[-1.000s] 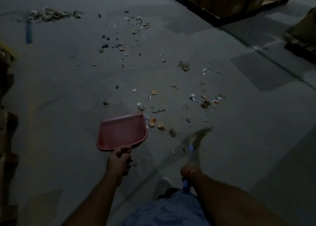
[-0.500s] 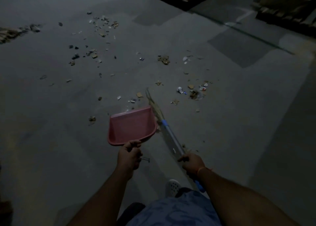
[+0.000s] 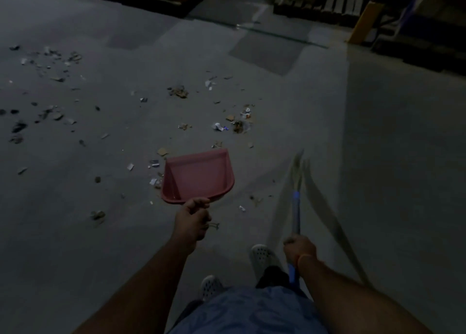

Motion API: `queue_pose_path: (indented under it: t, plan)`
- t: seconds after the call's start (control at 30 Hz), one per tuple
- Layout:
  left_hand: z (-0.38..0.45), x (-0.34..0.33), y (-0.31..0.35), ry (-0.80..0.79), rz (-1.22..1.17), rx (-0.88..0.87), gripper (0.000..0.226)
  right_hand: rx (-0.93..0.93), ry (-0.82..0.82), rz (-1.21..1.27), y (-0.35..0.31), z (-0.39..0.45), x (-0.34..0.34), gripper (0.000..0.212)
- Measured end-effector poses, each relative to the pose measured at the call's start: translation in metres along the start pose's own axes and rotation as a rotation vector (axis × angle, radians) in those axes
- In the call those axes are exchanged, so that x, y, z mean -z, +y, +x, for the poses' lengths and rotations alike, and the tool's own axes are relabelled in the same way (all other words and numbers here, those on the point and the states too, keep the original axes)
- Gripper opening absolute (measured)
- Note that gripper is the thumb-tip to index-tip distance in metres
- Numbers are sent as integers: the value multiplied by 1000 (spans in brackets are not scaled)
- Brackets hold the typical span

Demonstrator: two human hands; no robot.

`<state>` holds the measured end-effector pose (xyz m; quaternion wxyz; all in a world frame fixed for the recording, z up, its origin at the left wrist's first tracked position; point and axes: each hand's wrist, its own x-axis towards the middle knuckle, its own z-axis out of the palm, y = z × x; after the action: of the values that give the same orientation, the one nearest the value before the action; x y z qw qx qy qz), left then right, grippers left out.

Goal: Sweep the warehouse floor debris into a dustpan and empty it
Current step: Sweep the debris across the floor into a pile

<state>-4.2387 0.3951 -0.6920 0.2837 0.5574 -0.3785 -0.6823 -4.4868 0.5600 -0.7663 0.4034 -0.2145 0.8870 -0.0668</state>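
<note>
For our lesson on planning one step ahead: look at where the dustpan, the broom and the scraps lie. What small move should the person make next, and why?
Probably swing the broom in the right hand forward past the scraps beyond the dustpan, then draw them toward it. The left hand holds the pan with its open edge facing that litter, and the pan looks empty.
</note>
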Motion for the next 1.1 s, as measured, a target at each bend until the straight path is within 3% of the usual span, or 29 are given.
queue_pose_path:
  t: [0.13, 0.23, 0.43, 0.53, 0.73, 0.97, 1.1]
  plan:
    - [-18, 32, -13, -36, 43, 14, 26, -86, -61, -192, 17, -45, -43, 34]
    - [-35, 54, -26, -56, 28, 33, 26, -29, -158, -289, 16, -65, -68, 39]
    - [-55, 92, -56, 8, -8, 68, 24, 156, -299, -214, -12, -92, -94, 21]
    - [-69, 100, -64, 44, -16, 72, 23, 187, -268, -37, -17, -106, -97, 31]
    - [-105, 98, -82, 45, 6, 76, 23, 231, -240, 121, 21, -131, -124, 31]
    - [-145, 94, -111, -7, -2, 101, 24, 78, -106, 145, 78, -154, -144, 30]
    - [-151, 109, -112, 14, -21, 87, 25, -11, -146, 68, 99, -165, -156, 15]
